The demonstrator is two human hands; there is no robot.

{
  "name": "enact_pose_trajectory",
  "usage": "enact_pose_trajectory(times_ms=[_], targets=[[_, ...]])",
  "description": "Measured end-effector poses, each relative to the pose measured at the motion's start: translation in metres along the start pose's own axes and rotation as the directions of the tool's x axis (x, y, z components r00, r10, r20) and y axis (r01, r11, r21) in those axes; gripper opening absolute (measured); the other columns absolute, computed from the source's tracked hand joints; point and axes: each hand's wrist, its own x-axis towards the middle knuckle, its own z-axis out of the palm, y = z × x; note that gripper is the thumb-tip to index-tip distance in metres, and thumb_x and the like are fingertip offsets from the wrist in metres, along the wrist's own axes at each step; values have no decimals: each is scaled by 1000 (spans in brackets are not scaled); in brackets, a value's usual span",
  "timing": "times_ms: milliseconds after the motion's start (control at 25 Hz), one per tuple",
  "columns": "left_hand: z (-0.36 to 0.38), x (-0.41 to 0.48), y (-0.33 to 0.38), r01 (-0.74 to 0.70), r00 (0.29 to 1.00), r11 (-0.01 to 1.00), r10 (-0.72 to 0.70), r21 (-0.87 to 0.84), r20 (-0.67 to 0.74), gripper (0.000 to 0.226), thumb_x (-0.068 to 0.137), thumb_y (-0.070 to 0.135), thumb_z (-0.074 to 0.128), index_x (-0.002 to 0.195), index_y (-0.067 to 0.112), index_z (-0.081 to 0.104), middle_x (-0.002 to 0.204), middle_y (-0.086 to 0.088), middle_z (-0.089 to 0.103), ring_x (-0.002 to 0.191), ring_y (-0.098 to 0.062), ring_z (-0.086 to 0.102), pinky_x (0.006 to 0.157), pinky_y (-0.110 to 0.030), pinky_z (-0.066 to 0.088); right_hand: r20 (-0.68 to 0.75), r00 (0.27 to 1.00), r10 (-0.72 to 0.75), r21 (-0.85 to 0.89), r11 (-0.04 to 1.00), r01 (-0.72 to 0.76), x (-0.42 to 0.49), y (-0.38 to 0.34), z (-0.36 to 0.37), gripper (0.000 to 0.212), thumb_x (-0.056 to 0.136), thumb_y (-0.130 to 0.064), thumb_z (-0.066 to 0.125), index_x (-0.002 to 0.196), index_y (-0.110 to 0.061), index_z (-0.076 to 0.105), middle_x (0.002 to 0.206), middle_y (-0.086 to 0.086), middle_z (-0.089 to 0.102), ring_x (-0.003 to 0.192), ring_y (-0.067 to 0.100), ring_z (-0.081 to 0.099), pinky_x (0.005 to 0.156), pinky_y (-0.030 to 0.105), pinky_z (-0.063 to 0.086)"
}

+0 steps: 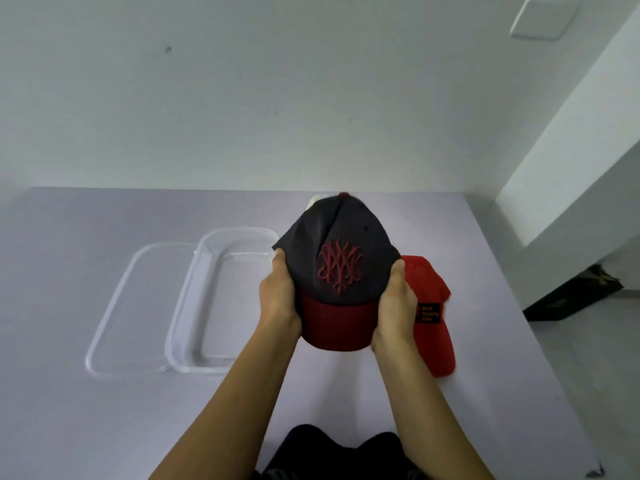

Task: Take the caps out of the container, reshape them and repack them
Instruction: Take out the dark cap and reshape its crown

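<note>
Hands hold the dark cap [341,261] by its sides, the left hand [278,296] and the right hand [396,303] curled round it, over the pale purple table [104,427]. A red cap [433,299] lies on the table beside it, the clear container [181,306] sits left, white wall [242,98] behind.

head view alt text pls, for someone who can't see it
The left hand and right hand hold up a dark cap with a red brim and red emblem, thumbs on its crown, above a pale purple table. A red cap lies to its right; an empty clear container and lid sit to the left.
</note>
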Motion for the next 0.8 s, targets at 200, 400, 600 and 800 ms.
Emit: enact_pose_trajectory(times_ms=[200, 400, 600, 800], targets=[[5, 0, -6, 50, 998, 987, -55, 151, 30, 44, 96, 39, 29, 113, 12, 60, 102, -6, 66, 93, -22, 60, 75, -33, 46, -48, 997, -60, -46, 997, 58, 9, 7, 6, 46, 95, -51, 35, 109, -20, 66, 117, 1, 67, 105, 18, 63, 95, 37, 50], [12, 4, -6, -3, 998, 998, 8, 67, -64, 40, 96, 33, 30, 98, 8, 62, 80, -5, 60, 69, -17, 54, 55, -27, 42, -44, 990, 132, -106, 985, -136, 11, 11, 12, 48, 99, -43, 30, 121, -11, 59, 107, 7, 65, 93, 24, 61, 88, 36, 50], [18, 0, 0, 232, 966, 972, -235, 39, 105, 25, 93, 24, 43, 79, 15, 62, 53, -1, 64, 57, -20, 60, 58, -29, 53, 128, 920, 371, 106, 917, -385, 18, 13, 9, 25, 96, -31, 48, 86, -16, 65, 62, 5, 72, 52, 21, 69, 64, 37, 56], [14, 9, -4, 249, 949, 963, -264, 104, 172, 27, 92, 29, 47, 94, 14, 68, 85, -8, 71, 76, -27, 66, 81, -42, 56, 150, 943, 296, 89, 946, -311, 19, 13, 4, 30, 94, -37, 50, 106, -17, 68, 93, 9, 74, 79, 26, 71, 68, 38, 57]])
